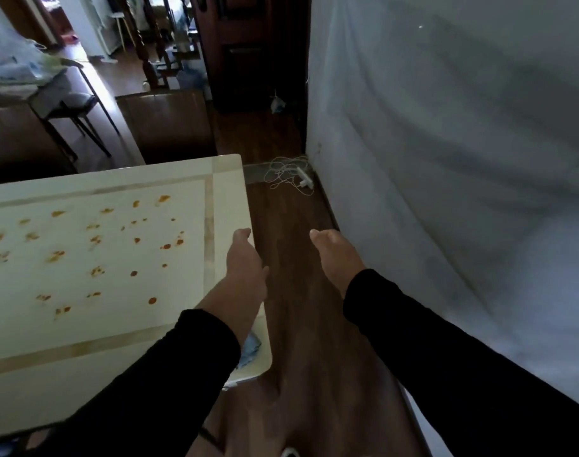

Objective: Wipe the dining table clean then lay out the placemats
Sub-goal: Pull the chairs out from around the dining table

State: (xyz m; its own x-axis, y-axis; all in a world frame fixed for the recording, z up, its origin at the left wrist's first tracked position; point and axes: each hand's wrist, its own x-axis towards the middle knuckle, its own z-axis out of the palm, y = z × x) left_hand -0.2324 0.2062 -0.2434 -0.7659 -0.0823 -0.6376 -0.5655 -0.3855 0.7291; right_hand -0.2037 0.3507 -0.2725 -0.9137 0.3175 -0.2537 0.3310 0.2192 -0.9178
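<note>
From the head view, no brand, label or writing can be read on anything.

The left hand [245, 258] reaches forward over the right edge of the dining table [116, 374], its back turned up. Its fingers point away from the camera and are mostly hidden behind the hand itself, so whether they are spread or pressed together cannot be told; nothing shows in its grip, and whether it touches the tabletop cannot be told either. The thumb stands a little out to the side over the floor.

The right hand [335, 255] is held out over the wooden floor [291, 225], apart from the table, also back-up and foreshortened. Its fingers seem loosely bent and close together, with nothing in them. Both arms wear black sleeves [446, 357].

To the left of the left hand's fingers, the cream tabletop carries many orange-red stains [97, 239] scattered over its inner panel. Nearer the camera than those fingers, under the left forearm at the table's near right corner, a bit of blue cloth [250, 351] peeks out.

Beyond the fingers of both hands, a tangled white cable with a plug [291, 176] lies on the floor. To the right of the right hand hangs a white sheet [446, 127]. No placemat can be made out.
</note>
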